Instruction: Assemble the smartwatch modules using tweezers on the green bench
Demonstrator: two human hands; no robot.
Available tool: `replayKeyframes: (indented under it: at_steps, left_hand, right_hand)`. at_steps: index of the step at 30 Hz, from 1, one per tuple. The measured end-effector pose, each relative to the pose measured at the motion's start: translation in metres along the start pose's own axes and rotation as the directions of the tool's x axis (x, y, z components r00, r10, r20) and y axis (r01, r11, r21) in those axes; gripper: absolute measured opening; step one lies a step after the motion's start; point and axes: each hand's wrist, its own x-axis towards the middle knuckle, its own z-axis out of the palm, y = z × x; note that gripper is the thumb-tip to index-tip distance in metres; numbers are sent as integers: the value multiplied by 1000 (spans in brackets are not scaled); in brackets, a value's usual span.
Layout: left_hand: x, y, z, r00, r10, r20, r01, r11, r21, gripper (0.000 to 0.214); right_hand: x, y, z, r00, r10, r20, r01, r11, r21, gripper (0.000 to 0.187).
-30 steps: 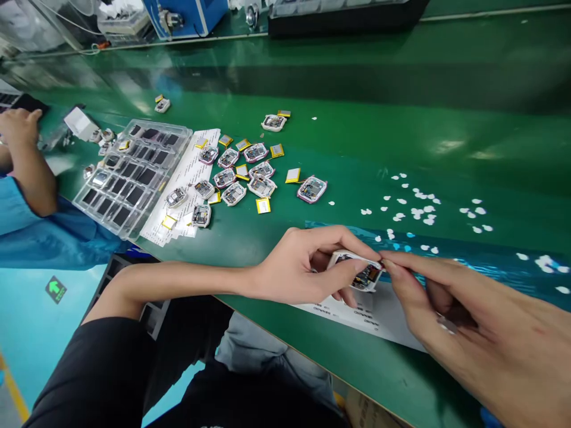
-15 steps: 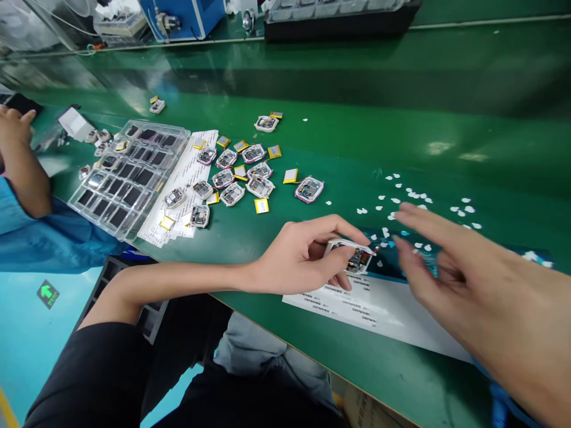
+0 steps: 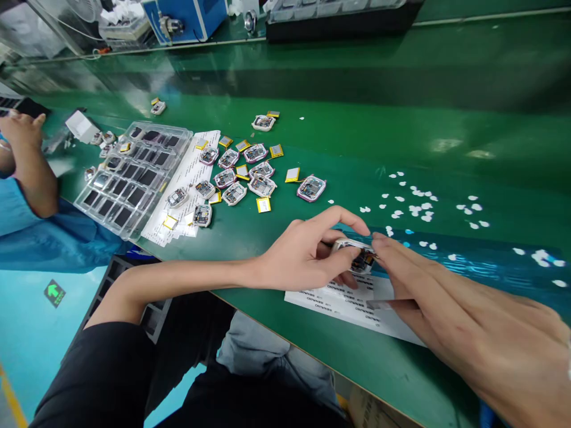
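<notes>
"What is the left hand [image 3: 303,255] gripping?"
"A white-rimmed, rounded electronics casing [image 3: 366,261], above a white printed paper sheet [image 3: 312,300]."
"And the right hand [image 3: 464,315]?"
"Fingertips at the casing's edge; whether pinching anything, one cannot tell."

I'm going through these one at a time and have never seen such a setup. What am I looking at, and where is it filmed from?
There is no machine at work here: these are a person's own bare hands, filmed by one camera worn on the head, looking forward and down.

The left hand holds a small white-rimmed casing with circuitry showing inside. The right hand has its fingertips at the casing's edge; whether they pinch anything is too small to tell.

On the green worktop lie similar open casings, flat yellow-edged pieces, a clear tray of dark pieces, a printed white sheet and scattered white bits. At far left is another person's hand.
</notes>
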Motion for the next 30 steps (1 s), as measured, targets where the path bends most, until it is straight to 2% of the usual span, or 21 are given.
replayKeyframes:
  at_steps: [3,4,9,13,16,18,20,21,26,30]
  left_hand:
    - [-3,-1,4,999,43,4,-43,998,51,13]
    - [-5,-2,5,998,66,-12,-65,995,80,12]
    - [-9,-6,10,985,130,-115,-104,974,203,13]
    - [-10,-6,9,971,199,-135,-152,943,295,13]
    - [-10,-4,7,971,207,-118,-165,941,296,13]
    - [-10,-3,6,973,205,-105,-168,943,288,11]
    - [-10,-1,6,977,195,-89,-161,942,295,10]
    - [-11,1,6,978,190,-82,-157,941,300,10]
    - [-12,5,8,988,140,-67,-115,951,287,11]
    - [-12,3,9,989,145,-44,-130,962,239,12]
  right_hand:
    - [7,-9,-1,977,-212,-10,208,968,-141,69]
    - [10,-12,-1,972,-234,-1,230,956,-181,71]
    - [14,-19,1,980,-193,52,199,948,-248,76]
    - [11,-19,5,988,-149,27,151,978,-146,80]
    - [12,-20,4,998,-60,-20,60,998,10,76]
    - [16,-22,1,997,83,-3,-82,986,147,54]
    - [23,-26,-2,969,240,51,-245,934,259,28]
    - [27,-27,-3,951,298,78,-307,905,295,24]
    - [38,-29,-4,874,455,172,-484,777,402,28]
    - [35,-26,-4,831,504,236,-553,701,450,35]
